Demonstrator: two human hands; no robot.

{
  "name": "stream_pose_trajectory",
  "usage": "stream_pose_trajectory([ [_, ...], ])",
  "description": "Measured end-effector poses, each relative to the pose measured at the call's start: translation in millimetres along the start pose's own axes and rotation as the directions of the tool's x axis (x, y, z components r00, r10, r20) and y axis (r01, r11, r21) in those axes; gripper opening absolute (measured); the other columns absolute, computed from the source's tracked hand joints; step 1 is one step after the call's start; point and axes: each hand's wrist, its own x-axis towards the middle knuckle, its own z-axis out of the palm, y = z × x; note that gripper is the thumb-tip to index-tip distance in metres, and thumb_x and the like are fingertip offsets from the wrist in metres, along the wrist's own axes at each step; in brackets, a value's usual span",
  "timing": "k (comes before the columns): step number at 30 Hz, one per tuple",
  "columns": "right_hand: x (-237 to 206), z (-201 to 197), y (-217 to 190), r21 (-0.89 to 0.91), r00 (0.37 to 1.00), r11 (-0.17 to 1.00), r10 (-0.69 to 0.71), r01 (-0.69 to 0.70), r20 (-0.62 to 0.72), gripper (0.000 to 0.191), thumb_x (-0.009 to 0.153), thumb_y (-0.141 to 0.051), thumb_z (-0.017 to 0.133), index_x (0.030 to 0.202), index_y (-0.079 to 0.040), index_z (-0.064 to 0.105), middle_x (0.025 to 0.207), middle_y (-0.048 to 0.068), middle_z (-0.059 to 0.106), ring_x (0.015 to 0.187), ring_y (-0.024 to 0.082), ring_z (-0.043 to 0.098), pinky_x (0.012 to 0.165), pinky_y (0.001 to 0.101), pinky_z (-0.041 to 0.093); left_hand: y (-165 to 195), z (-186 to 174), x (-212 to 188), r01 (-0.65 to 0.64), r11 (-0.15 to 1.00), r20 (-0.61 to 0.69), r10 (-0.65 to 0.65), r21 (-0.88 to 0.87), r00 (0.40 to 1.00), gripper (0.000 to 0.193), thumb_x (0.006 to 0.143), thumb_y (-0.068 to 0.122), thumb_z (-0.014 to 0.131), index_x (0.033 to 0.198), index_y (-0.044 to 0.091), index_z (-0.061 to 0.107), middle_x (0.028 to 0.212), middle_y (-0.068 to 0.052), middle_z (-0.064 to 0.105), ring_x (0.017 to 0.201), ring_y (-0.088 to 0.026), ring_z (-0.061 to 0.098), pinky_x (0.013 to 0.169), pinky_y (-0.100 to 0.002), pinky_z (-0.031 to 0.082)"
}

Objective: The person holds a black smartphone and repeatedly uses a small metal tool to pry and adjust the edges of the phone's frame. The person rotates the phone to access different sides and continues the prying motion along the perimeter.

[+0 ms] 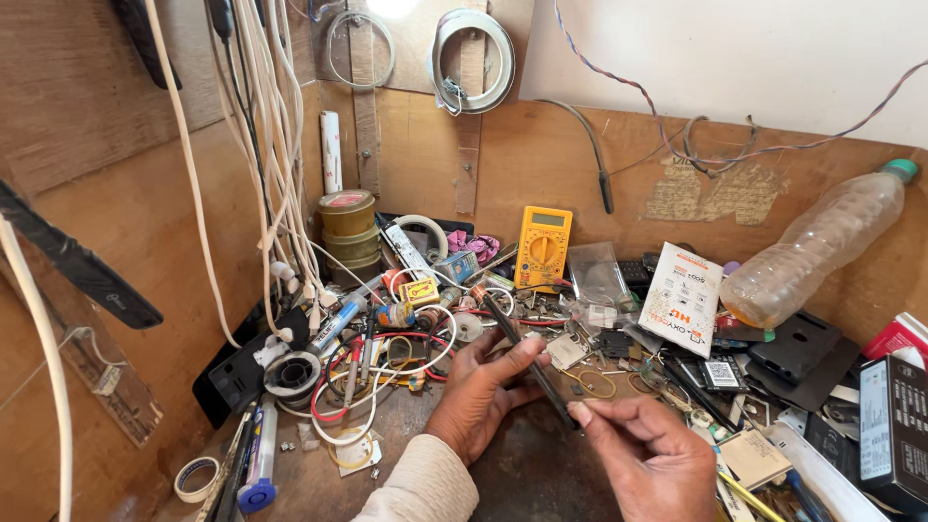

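Observation:
My left hand (483, 391) and my right hand (650, 452) hold one long, thin dark tool (527, 356) between them over the workbench. The left fingers pinch its middle; the right thumb and forefinger grip its lower end near the bench's front. Its upper tip, with a reddish-brown collar, points toward the yellow multimeter (542, 247). A cream sleeve covers my left wrist. Small metal parts (565, 350) and wire loops lie just beyond my fingers.
Red and white wires (387, 372) and a solder spool (293, 372) crowd the left. White cables hang down the left wall. A clear plastic bottle (822, 246) leans at the right, above dark boxes (894, 416) and a white packet (681, 298). A tape roll (196, 478) lies front left.

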Motion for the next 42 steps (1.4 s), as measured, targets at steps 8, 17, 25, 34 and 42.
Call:
stream_pose_trajectory([
  [8,11,-12,1,0.108,0.998,0.994,0.041,-0.035,-0.047,0.011,0.082,0.005,0.078,0.093,0.006,0.076,0.087,0.013,0.080,0.078,0.011,0.073,0.074,0.0243,0.058,-1,19,-2,-0.011,0.983,-0.187,0.046,0.181,0.981,0.060,0.075,0.031,0.085,0.121,0.001,0.061,0.106,-0.008,0.075,0.091,-0.018,0.074,0.073,-0.036,0.065],
  [17,16,-22,-6,0.106,0.992,0.989,0.112,-0.105,-0.063,0.013,0.084,0.002,0.076,0.096,0.007,0.076,0.088,0.015,0.080,0.079,0.015,0.074,0.076,0.0272,0.059,-3,39,-2,-0.034,0.918,-0.348,0.184,0.394,0.919,0.065,0.066,0.040,0.090,0.108,-0.003,0.065,0.093,-0.012,0.077,0.073,-0.016,0.077,0.055,-0.029,0.063],
  [25,18,-18,-10,0.094,0.990,0.993,0.084,-0.073,-0.115,0.014,0.085,0.001,0.076,0.097,0.007,0.076,0.089,0.015,0.080,0.077,0.014,0.074,0.074,0.0273,0.060,3,46,-5,0.011,0.888,-0.409,0.201,0.461,0.890,0.062,0.065,0.045,0.089,0.099,-0.003,0.071,0.090,-0.012,0.077,0.068,-0.016,0.077,0.049,-0.029,0.062],
  [34,12,-8,-15,0.152,0.989,0.983,0.115,-0.100,-0.093,0.014,0.084,0.003,0.076,0.096,0.008,0.075,0.090,0.016,0.081,0.079,0.015,0.075,0.077,0.0281,0.060,-7,24,-2,-0.082,0.969,-0.177,0.125,0.232,0.976,0.062,0.075,0.038,0.084,0.118,-0.001,0.063,0.101,-0.010,0.074,0.083,-0.017,0.073,0.069,-0.033,0.064],
  [42,13,-11,-8,0.148,0.984,0.972,0.178,-0.180,0.025,0.012,0.084,0.002,0.075,0.094,0.008,0.075,0.088,0.018,0.083,0.079,0.017,0.077,0.078,0.0299,0.061,-12,0,3,-0.007,1.000,-0.016,0.007,-0.008,1.000,0.053,0.085,0.024,0.077,0.129,0.002,0.058,0.117,-0.009,0.067,0.107,-0.023,0.067,0.090,-0.049,0.059],
])
